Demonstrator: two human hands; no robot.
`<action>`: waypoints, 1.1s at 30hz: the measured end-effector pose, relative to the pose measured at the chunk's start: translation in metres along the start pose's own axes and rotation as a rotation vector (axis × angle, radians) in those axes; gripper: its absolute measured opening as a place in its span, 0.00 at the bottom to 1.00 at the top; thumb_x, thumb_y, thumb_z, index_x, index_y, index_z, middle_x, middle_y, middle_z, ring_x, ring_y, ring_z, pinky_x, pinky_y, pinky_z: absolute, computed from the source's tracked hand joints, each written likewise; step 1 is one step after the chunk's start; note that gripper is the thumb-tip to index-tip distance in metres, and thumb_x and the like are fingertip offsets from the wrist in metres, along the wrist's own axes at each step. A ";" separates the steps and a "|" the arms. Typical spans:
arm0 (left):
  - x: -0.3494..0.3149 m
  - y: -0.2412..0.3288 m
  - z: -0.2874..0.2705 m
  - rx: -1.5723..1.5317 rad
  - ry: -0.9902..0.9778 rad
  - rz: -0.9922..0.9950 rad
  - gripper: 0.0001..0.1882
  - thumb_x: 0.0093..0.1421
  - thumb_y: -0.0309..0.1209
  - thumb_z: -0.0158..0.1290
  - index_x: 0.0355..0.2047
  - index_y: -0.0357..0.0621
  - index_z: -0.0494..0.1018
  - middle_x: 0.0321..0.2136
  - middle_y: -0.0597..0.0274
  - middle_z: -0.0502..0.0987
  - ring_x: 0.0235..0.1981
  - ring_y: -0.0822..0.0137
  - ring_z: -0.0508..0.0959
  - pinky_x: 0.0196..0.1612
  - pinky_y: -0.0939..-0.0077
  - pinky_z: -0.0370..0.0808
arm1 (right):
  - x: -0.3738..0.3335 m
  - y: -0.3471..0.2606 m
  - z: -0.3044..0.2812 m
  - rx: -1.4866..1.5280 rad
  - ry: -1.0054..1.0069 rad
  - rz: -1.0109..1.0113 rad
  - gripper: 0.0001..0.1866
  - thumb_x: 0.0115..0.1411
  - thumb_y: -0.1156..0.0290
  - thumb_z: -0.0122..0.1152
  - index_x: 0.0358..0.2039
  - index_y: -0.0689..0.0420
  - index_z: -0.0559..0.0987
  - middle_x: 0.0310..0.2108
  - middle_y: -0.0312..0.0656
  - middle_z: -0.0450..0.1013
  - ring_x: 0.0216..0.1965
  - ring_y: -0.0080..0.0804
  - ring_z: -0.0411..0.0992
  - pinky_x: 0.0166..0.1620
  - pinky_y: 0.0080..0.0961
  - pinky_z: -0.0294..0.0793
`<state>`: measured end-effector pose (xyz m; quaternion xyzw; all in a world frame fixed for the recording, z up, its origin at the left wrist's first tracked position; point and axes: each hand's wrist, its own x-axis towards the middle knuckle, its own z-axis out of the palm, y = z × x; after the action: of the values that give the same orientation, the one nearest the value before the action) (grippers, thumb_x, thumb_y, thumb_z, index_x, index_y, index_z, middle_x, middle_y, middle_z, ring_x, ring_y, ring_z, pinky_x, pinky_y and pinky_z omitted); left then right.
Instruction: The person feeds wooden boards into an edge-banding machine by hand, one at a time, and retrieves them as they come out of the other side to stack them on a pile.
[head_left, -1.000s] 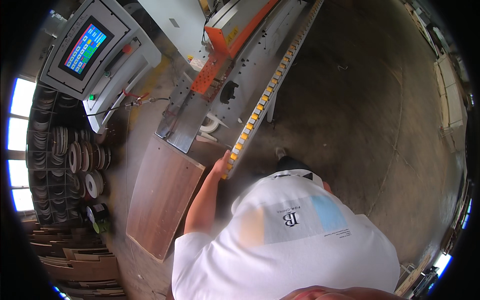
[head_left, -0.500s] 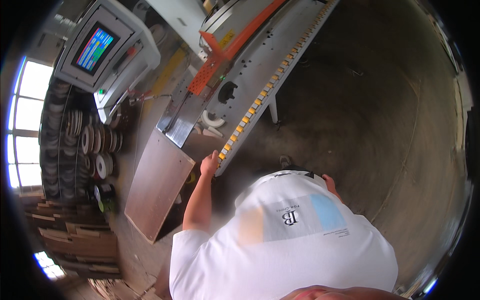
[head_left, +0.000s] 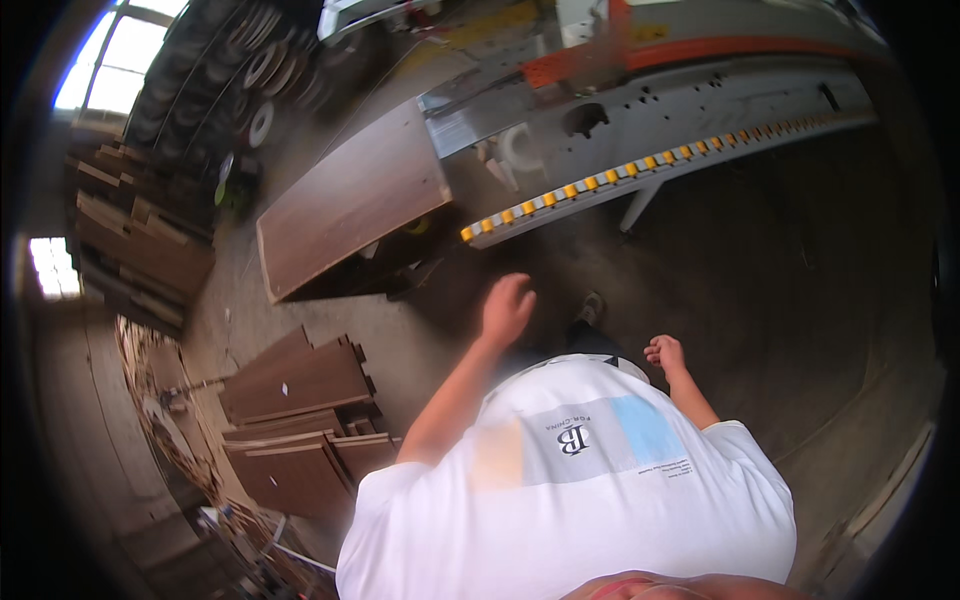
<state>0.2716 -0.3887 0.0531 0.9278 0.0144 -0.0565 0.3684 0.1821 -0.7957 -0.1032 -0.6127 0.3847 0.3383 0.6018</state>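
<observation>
My left hand (head_left: 508, 309) hangs in the air in front of my body, slightly blurred, its fingers loosely bent and apart with nothing seen in them. Nearest to it is the end of a row of yellow rollers (head_left: 570, 190) along the edge of a long grey machine bed (head_left: 665, 110). By my right side, my right hand (head_left: 666, 353) is held up with half-curled fingers, touching nothing; no object shows in it. A large brown board (head_left: 350, 190) lies tilted on top of a dark box-like stand, beside the machine's left end.
Brown panels (head_left: 300, 380) are piled on the floor at my left. Farther left stand stacks of wooden boards (head_left: 140, 230) and a rack of wound rolls (head_left: 265, 70). An orange guard (head_left: 720, 48) runs along the machine. A machine leg (head_left: 640, 205) stands on the concrete floor (head_left: 760, 260).
My left hand has come off the roller edge of the machine. My view has turned left, bringing the panel pile into sight. My right hand has risen into fuller view.
</observation>
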 end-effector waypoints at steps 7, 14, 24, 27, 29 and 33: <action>-0.116 -0.031 -0.009 -0.574 -0.100 -0.409 0.17 0.67 0.36 0.51 0.50 0.37 0.75 0.42 0.56 0.80 0.43 0.67 0.79 0.49 0.73 0.75 | -0.032 -0.116 0.091 0.040 -0.381 -0.176 0.21 0.66 0.50 0.46 0.48 0.52 0.75 0.41 0.40 0.80 0.31 0.24 0.76 0.37 0.25 0.75; -0.185 -0.006 -0.058 -1.095 0.206 -0.377 0.18 0.69 0.36 0.50 0.53 0.38 0.72 0.42 0.57 0.80 0.39 0.69 0.80 0.45 0.74 0.76 | -0.190 -0.152 0.253 0.251 -1.265 -0.087 0.43 0.60 0.30 0.45 0.67 0.45 0.58 0.70 0.47 0.54 0.37 0.35 0.77 0.39 0.34 0.77; -0.322 -0.030 -0.098 -1.446 0.252 -0.178 0.07 0.63 0.27 0.54 0.40 0.44 0.71 0.34 0.65 0.73 0.34 0.75 0.76 0.38 0.80 0.74 | -0.313 -0.029 0.364 0.408 -1.702 0.531 0.48 0.55 0.25 0.47 0.70 0.37 0.53 0.74 0.40 0.42 0.43 0.42 0.75 0.38 0.36 0.78; -0.352 -0.041 -0.105 -1.433 0.380 -0.070 0.05 0.63 0.27 0.57 0.35 0.44 0.71 0.30 0.68 0.71 0.32 0.77 0.74 0.36 0.83 0.73 | -0.328 0.000 0.386 0.371 -1.768 0.617 0.47 0.56 0.26 0.49 0.70 0.37 0.53 0.74 0.41 0.42 0.44 0.42 0.75 0.41 0.37 0.78; -0.365 -0.053 -0.102 -1.578 0.476 -0.089 0.06 0.64 0.30 0.57 0.34 0.46 0.71 0.28 0.69 0.70 0.31 0.77 0.74 0.35 0.83 0.72 | -0.334 0.016 0.405 0.306 -1.758 0.611 0.47 0.56 0.27 0.48 0.70 0.38 0.53 0.74 0.42 0.42 0.44 0.43 0.75 0.43 0.39 0.78; -0.382 -0.073 -0.095 -1.710 0.680 0.005 0.11 0.63 0.37 0.60 0.33 0.47 0.70 0.23 0.72 0.69 0.25 0.79 0.73 0.29 0.82 0.70 | -0.348 0.037 0.435 0.270 -1.829 0.730 0.44 0.60 0.32 0.49 0.70 0.41 0.54 0.73 0.47 0.40 0.52 0.48 0.72 0.52 0.42 0.74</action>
<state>-0.1034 -0.2646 0.1160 0.3061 0.1570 0.2500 0.9051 0.0051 -0.3388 0.1640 0.1136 -0.0271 0.7986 0.5905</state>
